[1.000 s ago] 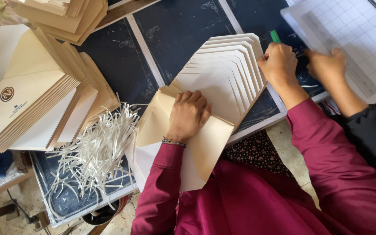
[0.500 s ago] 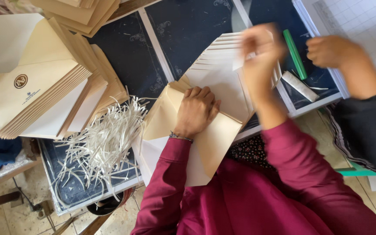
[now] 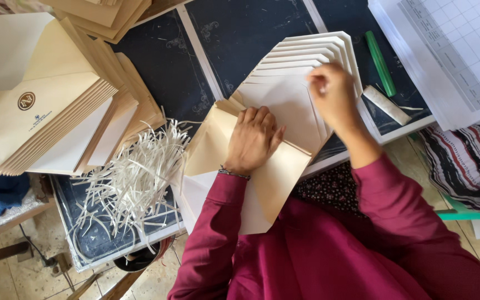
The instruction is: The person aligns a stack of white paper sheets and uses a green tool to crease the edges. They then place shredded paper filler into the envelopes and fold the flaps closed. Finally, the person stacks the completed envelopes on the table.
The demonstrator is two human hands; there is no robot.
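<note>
While the left hand point(image 3: 255, 139) presses flat and open on the fanned stack of cream paper envelope blanks point(image 3: 301, 83), the stack spreads out beyond its fingertips. The right hand point(image 3: 333, 94) rests further up the same stack, fingers curled on a flap edge; shredded white paper strips point(image 3: 140, 172) lie left of the left hand.

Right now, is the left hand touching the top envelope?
Touching. The head view shows the left hand lying flat on the top envelope, fingers pressed onto the paper with no gap visible.
</note>
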